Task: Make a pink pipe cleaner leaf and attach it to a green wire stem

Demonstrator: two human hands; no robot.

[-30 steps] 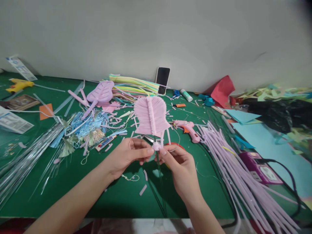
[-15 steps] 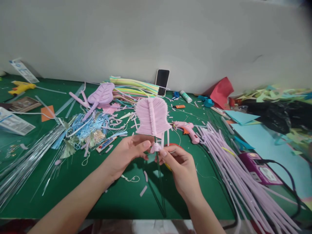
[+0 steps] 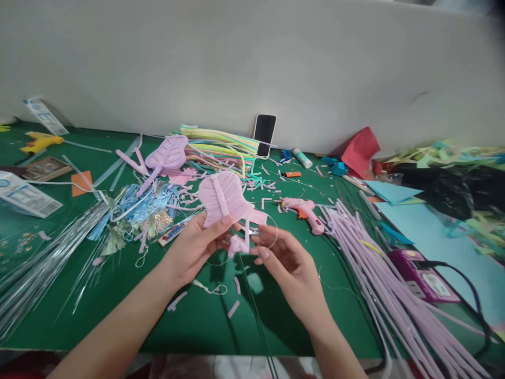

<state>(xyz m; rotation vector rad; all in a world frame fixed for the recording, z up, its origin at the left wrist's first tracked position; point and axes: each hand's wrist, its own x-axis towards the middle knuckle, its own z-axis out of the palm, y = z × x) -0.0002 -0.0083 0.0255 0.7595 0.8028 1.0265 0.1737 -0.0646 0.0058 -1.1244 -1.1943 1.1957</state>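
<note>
A pink fuzzy pipe-cleaner leaf (image 3: 232, 196) with a raised centre rib tilts to the left above the table. Its lower edge is pinched by my left hand (image 3: 191, 245), thumb on top. Long dark green wire stems (image 3: 254, 302) run down from it past the table's front edge. Just below the leaf, a small curled pink pipe-cleaner piece (image 3: 238, 245) hangs between my hands. My right hand (image 3: 294, 266) is closed at the fingertips to the right of that piece, on a thin wire (image 3: 276, 234) that loops up toward the leaf. Something metallic behind the fingers is mostly hidden.
A pink glue gun (image 3: 303, 209) lies to the right, near a bundle of lilac pipe cleaners (image 3: 379, 273) and a purple power box (image 3: 424, 276). At left are silver strips (image 3: 51, 268), blue tassels (image 3: 136, 202) and a finished lilac leaf (image 3: 168, 152). A phone (image 3: 264, 134) leans on the wall.
The pink leaf has dropped, shifted left and tilted. My left hand has moved from beside the stem to grip the leaf's base. My right hand has come off the curled piece.
</note>
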